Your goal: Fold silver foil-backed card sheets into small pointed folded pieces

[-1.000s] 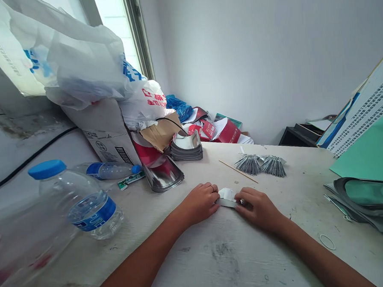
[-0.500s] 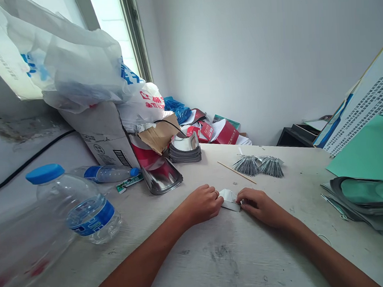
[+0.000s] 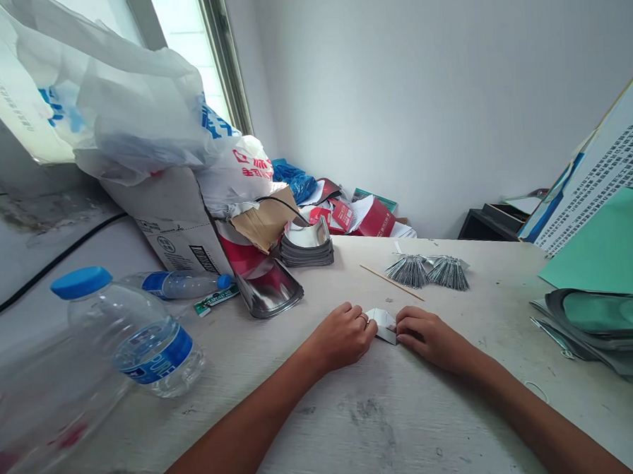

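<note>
A small folded piece of white, foil-backed paper (image 3: 383, 325) lies on the pale tabletop (image 3: 315, 421), pinched between my two hands. My left hand (image 3: 343, 337) holds its left side with the fingertips, a ring showing on one finger. My right hand (image 3: 426, 337) presses its right end. The fingers hide part of the fold. Just beyond the hands lie two fan-shaped bundles of folded silver strips (image 3: 428, 272) and a thin wooden skewer (image 3: 392, 283).
Curved foil sheets stand stacked (image 3: 306, 246) at the table's far side, with a loose foil sheet (image 3: 270, 290) nearby. Two plastic water bottles (image 3: 133, 333) lie left, below a cardboard box (image 3: 170, 223) and plastic bags (image 3: 134, 98). Green card and curved sheets (image 3: 600, 321) sit right.
The folded piece now looks smaller and more tilted than before. My left hand has moved right, and my two hands are closer together around it.
</note>
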Available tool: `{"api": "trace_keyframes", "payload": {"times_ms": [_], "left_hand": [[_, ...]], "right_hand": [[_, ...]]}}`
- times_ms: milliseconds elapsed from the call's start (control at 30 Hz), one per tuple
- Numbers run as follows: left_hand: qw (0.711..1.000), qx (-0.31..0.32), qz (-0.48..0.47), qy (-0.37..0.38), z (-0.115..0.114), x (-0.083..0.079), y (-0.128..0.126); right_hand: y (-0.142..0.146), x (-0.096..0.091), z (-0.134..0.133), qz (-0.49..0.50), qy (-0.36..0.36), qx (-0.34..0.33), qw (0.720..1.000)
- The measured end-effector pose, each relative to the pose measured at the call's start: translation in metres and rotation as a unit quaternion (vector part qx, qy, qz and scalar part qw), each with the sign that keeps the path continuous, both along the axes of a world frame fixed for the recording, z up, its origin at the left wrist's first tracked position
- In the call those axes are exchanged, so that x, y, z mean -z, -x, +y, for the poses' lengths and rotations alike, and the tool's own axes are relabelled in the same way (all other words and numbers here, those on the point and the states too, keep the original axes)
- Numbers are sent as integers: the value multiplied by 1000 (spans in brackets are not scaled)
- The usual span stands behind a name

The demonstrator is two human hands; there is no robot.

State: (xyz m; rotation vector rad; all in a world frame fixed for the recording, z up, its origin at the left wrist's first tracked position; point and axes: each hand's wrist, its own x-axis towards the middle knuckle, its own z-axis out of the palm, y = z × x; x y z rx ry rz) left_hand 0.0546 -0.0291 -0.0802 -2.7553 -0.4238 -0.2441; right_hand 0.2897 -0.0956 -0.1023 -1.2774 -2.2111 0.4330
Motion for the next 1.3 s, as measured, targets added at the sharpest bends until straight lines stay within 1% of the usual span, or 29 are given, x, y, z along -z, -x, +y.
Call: {"api": "trace_keyframes", "payload": {"times_ms": [100, 200, 400, 667, 833, 933, 1100, 1200, 1300], "left_hand": [[1000, -11, -7, 9, 1, 2, -1], [999, -30, -21, 24, 4, 3, -2], [996, -55, -46, 45, 9, 6, -6], [992, -62, -85, 74, 9, 6, -7], [982, -86, -131, 101, 13, 11, -7], [974, -96, -160, 126, 14, 13, -7], [958, -111, -204, 171, 13, 16, -10], [950, -107, -214, 199, 13, 17, -11], [945, -96, -216, 224, 14, 19, -11]], "right_hand": [[1, -6, -4, -38, -8, -9, 999], [5, -7, -6, -64, -22, 0, 998], [14, 0, -5, -98, -78, 42, 991], [21, 7, -4, -170, -146, 105, 969], [24, 9, -4, -209, -191, 105, 953], [26, 10, -4, -208, -192, 116, 952], [25, 13, -2, -170, -159, 153, 960], [23, 14, 0, -153, -151, 158, 964], [23, 14, 0, -159, -152, 160, 962]]}}
